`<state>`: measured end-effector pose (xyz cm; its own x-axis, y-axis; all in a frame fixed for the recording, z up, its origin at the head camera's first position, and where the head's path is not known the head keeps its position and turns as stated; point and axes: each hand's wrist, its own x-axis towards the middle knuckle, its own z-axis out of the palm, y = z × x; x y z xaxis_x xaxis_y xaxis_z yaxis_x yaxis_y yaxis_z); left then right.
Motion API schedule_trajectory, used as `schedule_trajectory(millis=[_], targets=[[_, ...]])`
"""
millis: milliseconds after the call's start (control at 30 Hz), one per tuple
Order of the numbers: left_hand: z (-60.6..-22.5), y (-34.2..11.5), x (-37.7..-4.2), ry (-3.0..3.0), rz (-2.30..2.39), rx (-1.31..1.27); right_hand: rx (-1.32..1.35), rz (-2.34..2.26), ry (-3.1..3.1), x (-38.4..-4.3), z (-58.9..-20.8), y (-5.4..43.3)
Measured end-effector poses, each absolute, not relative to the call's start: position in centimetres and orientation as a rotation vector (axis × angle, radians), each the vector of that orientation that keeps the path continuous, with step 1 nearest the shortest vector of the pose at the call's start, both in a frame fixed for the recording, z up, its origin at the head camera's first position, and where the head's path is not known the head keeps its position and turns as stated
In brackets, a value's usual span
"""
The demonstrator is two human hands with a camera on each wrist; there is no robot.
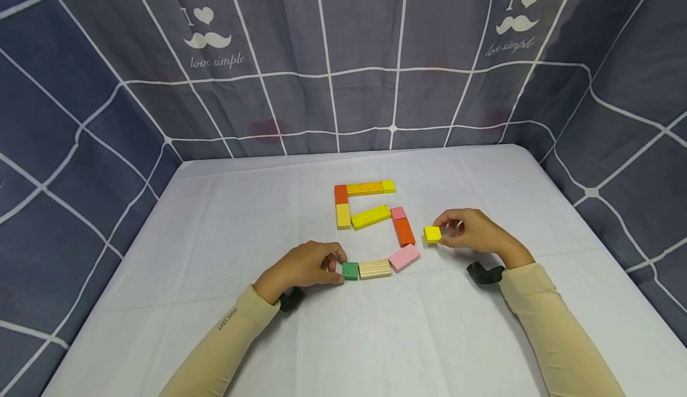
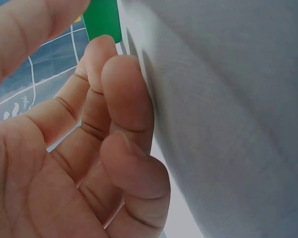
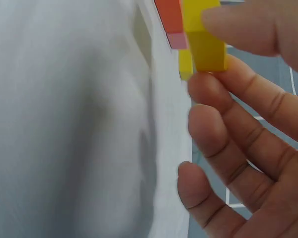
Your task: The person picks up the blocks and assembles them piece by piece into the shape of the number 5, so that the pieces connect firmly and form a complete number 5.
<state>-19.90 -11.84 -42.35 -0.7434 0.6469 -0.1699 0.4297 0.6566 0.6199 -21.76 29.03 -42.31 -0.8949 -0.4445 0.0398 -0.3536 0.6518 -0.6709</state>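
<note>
My right hand (image 1: 469, 230) pinches a yellow block (image 1: 432, 234) between thumb and fingertips, over the cloth right of a row of blocks. In the right wrist view the thumb lies across this yellow block (image 3: 206, 37), with the lower fingers spread free. The thumb and index fingertip of my left hand (image 1: 308, 263) hold the left end of a small green block (image 1: 350, 270). The green block (image 2: 102, 20) shows between them in the left wrist view. It adjoins a ridged wooden block (image 1: 374, 269), followed by a pink block (image 1: 404, 257).
A red block (image 1: 404, 231) and small pink block (image 1: 398, 213) continue the line to a slanted yellow block (image 1: 370, 217). Beyond stand a pale yellow block (image 1: 343, 217), an orange-red block (image 1: 340, 194), an amber block (image 1: 365, 189) and a small yellow block (image 1: 388, 186). White cloth (image 1: 241, 206) covers the table.
</note>
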Motion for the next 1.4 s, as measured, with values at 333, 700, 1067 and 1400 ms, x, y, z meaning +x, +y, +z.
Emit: schedule_trajectory(millis=[333, 700, 1067, 1400], targets=[[-42.2, -11.9, -19.8, 2.496, 0.798, 0.855, -0.703, -1.086, 2.760, -21.4, -42.3, 27.2], [-42.0, -11.9, -19.9, 2.497, 0.793, 0.842, -0.728, -1.072, 2.787, -20.9, -42.3, 25.4], [-42.3, -11.9, -19.8, 2.491, 0.801, 0.823, -0.749, -1.065, 2.759, -20.9, -42.5, 23.4], [-42.0, -12.0, -19.9, 2.506, 0.773, 0.826, -0.809, -1.099, 2.743, -20.9, -42.5, 21.6]])
